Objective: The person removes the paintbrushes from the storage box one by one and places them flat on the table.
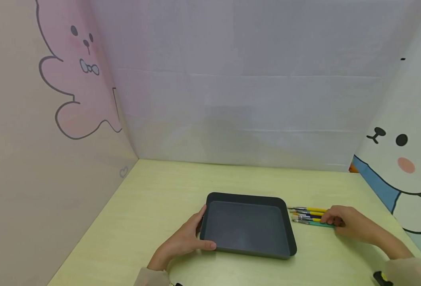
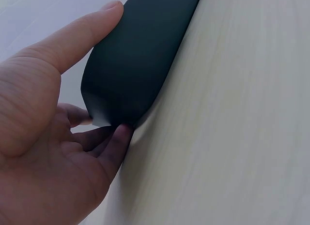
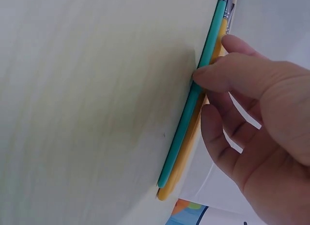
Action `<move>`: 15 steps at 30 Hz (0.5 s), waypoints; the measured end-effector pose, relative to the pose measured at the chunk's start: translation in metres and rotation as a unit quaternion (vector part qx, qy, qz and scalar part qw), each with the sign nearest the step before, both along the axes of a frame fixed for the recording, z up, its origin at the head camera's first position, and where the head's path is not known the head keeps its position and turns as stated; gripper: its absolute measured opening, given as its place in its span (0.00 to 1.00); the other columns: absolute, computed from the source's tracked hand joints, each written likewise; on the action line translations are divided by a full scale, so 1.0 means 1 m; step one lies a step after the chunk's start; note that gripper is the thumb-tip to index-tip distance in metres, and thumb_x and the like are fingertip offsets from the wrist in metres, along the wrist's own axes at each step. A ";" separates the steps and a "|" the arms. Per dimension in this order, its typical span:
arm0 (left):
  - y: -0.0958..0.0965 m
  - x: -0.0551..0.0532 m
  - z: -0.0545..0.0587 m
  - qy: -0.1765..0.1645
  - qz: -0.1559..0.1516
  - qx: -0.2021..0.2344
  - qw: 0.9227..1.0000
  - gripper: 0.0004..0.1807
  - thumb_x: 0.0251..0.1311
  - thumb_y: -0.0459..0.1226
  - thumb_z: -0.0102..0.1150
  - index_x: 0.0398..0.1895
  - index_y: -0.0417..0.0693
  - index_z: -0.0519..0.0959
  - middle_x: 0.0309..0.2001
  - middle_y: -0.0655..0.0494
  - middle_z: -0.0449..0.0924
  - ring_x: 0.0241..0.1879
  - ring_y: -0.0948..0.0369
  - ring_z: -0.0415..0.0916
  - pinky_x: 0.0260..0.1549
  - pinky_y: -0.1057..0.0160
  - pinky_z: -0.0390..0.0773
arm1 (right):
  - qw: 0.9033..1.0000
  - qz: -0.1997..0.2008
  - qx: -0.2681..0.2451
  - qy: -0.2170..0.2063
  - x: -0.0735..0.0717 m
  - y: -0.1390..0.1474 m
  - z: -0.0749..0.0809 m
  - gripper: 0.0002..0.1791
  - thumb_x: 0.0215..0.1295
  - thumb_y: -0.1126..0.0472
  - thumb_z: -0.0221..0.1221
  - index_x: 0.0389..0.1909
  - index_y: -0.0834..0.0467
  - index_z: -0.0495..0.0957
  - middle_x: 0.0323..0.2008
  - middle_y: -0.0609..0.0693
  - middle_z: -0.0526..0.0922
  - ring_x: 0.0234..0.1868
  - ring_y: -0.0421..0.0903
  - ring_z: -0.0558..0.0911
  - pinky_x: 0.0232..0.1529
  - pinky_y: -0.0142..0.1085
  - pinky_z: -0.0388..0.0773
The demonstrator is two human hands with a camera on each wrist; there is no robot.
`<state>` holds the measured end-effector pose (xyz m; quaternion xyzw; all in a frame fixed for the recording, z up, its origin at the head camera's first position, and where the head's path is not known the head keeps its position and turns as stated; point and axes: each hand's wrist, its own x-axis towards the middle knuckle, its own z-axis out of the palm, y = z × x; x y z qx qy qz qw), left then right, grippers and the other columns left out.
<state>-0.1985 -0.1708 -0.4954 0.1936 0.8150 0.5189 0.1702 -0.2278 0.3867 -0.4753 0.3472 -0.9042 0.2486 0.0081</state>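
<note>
A dark grey rectangular tray (image 1: pixel 248 228) lies on the table, its inside bare. At its left side my left hand (image 1: pixel 185 238) grips it, thumb by the near left corner and fingers along the left wall. The left wrist view shows those fingers low against the dark outer wall (image 2: pixel 135 51). To the right of the tray, several paintbrushes lie side by side, bristles toward it. My right hand (image 1: pixel 350 222) holds them by the handles. In the right wrist view the thumb is against a green paintbrush (image 3: pixel 181 133), beside a yellow paintbrush (image 3: pixel 180 167); other fingers hide the rest.
The pale yellow table (image 1: pixel 160 190) is bounded by a white back wall (image 1: pixel 246 119). Side panels carry a pink cartoon animal (image 1: pixel 71 79) on the left and a white one (image 1: pixel 407 159) on the right. The bristle ends lie close to the tray's right wall.
</note>
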 end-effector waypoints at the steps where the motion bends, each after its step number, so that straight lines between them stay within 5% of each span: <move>1: 0.000 0.000 0.000 0.000 0.000 0.000 1.000 0.71 0.57 0.49 0.82 0.89 0.50 0.36 0.85 0.44 0.45 0.80 0.47 0.58 0.73 0.43 0.63 | 1.000 -0.004 0.002 0.008 0.001 0.000 0.000 0.25 0.48 0.82 0.72 0.42 0.53 0.85 0.36 0.34 0.79 0.32 0.31 0.71 0.29 0.30 0.72; 11: -0.005 0.001 -0.002 -0.012 -0.002 0.018 1.000 0.71 0.57 0.48 0.82 0.89 0.51 0.36 0.86 0.45 0.44 0.80 0.48 0.57 0.72 0.53 0.65 | 0.994 -0.068 0.026 0.076 0.010 -0.014 0.012 0.19 0.52 0.77 0.74 0.40 0.53 0.87 0.34 0.37 0.81 0.31 0.28 0.69 0.28 0.31 0.72; 15: -0.008 0.002 0.000 -0.021 -0.008 0.048 0.999 0.68 0.61 0.44 0.79 0.88 0.49 0.35 0.85 0.44 0.45 0.77 0.48 0.63 0.70 0.57 0.69 | 0.990 -0.109 0.037 0.084 0.015 -0.021 0.020 0.21 0.51 0.78 0.73 0.44 0.55 0.86 0.34 0.36 0.80 0.31 0.28 0.69 0.29 0.31 0.74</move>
